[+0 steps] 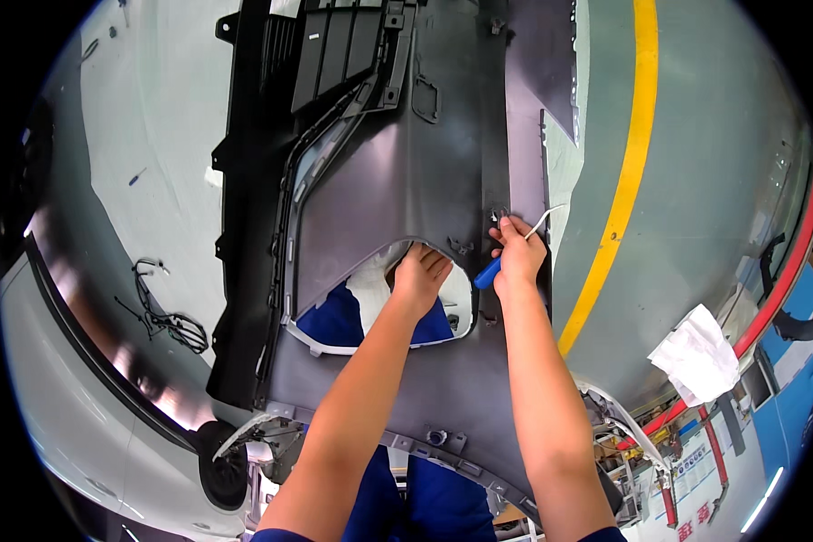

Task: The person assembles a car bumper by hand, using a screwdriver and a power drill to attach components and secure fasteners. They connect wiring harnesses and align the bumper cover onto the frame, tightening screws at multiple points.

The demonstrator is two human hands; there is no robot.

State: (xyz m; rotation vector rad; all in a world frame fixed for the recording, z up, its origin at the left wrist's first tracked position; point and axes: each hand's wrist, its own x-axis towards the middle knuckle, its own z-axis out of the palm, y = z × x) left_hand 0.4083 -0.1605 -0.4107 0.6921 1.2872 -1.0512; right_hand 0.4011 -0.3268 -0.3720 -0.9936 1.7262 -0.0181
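Note:
A large dark grey car bumper cover (pixel 361 384) lies in front of me with its inner side showing. My left hand (pixel 422 271) reaches into its rounded opening, and the curled fingers hold the far rim. My right hand (pixel 520 253) grips a hook tool with a blue handle (pixel 488 274) and a thin bent metal shaft (pixel 544 219). The handle points down to the left, and the shaft sticks out to the right. The right fingertips touch a small clip area (pixel 499 215) on the bumper; they partly hide it.
A black grille panel (pixel 334 59) is fitted along the bumper's left side. Black cable (pixel 167 316) lies on a pale sheet (pixel 158 208) at left. A light-coloured car (pixel 108 425) stands lower left. A yellow floor line (pixel 625 190) and white paper (pixel 696 354) are at right.

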